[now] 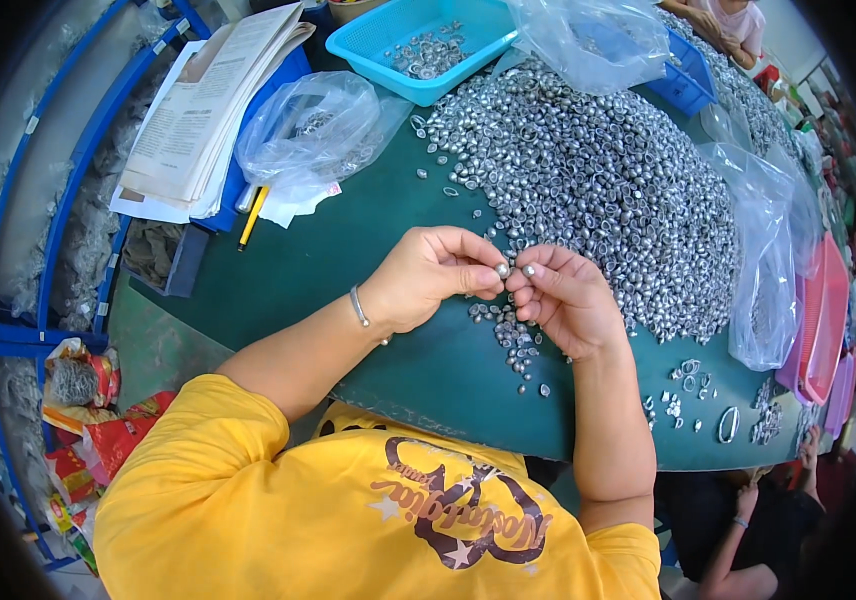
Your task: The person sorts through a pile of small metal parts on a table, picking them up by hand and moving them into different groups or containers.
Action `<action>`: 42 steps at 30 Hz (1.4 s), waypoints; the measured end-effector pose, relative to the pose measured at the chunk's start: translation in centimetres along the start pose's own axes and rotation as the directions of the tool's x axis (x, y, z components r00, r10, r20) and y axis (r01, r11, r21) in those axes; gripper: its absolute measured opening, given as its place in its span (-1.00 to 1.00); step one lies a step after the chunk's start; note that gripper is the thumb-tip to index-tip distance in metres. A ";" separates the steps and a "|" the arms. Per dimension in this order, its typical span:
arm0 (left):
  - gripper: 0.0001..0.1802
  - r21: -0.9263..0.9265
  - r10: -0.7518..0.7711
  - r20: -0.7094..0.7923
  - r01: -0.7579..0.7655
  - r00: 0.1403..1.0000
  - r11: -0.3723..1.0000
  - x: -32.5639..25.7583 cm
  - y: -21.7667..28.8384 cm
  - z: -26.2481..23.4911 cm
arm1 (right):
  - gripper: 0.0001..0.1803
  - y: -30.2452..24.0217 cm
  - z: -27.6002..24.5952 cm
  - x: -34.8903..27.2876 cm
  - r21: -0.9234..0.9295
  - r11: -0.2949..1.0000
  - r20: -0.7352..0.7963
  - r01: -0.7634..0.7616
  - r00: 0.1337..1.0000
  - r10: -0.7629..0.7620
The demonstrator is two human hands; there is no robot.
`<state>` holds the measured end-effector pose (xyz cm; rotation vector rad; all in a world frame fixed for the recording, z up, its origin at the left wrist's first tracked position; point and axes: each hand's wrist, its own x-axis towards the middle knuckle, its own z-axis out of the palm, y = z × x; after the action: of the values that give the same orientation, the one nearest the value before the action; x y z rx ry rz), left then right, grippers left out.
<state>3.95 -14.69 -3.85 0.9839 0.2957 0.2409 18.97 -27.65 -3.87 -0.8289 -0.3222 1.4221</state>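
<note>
My left hand (435, 276) pinches a small silver metal piece (501, 270) between thumb and fingertips. My right hand (566, 297) pinches a second small silver piece (529, 270) right beside it, the two almost touching. Both hands hover over the green table (348, 260), just at the near edge of a big heap of small silver metal pieces (598, 180). A little scatter of the same pieces (513, 335) lies under my hands. A silver bracelet (359, 307) is on my left wrist.
A light-blue tray (428, 40) with some pieces stands at the back. Clear plastic bags (318, 130) (763, 250) lie left and right of the heap. A paper stack (208, 100), a yellow pencil (253, 217), pink trays (820, 320) and another person's hand (748, 495) are nearby.
</note>
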 end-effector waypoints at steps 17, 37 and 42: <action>-0.89 0.244 0.074 -0.139 -0.038 0.988 0.969 0.8 0.7 -1.5 | -0.93 0.1 1.2 0.2 -0.941 0.318 -0.061 0.115 0.867 -0.494; -0.84 -0.301 -0.218 0.073 0.230 0.973 0.926 1.0 -0.4 -1.2 | -0.85 1.1 1.5 0.6 -0.866 0.358 0.092 0.349 0.815 -0.572; -0.83 -0.479 -0.228 0.141 0.268 0.963 0.836 0.5 -0.7 -1.5 | -0.87 0.6 2.0 0.4 -0.884 0.189 0.261 0.427 0.788 -0.558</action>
<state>3.96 -13.67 -5.27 0.4348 0.2688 0.0321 17.24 -26.69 -2.98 -1.5381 -1.2814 0.4075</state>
